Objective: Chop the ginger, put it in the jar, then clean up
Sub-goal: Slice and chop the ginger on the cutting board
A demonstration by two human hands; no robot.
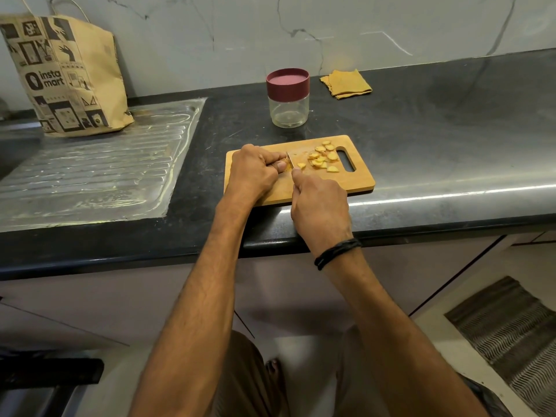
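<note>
A wooden cutting board [359,179] lies near the counter's front edge. On its left part my left hand [255,173] curls round a small ginger piece [283,161], mostly hidden under the fingers. My right hand [319,203] grips a knife whose handle is hidden; the blade [290,160] stands against the ginger. Several yellow ginger slices [323,158] lie on the board's right part by the handle hole. Behind the board stands a clear glass jar [289,111] with its maroon lid [288,82] on.
A folded yellow cloth [347,83] lies behind the jar to the right. A steel sink drainboard [90,173] fills the left, with a printed paper bag [64,76] standing at its back. The black counter [436,130] extends to the right. A floor mat [511,335] lies below.
</note>
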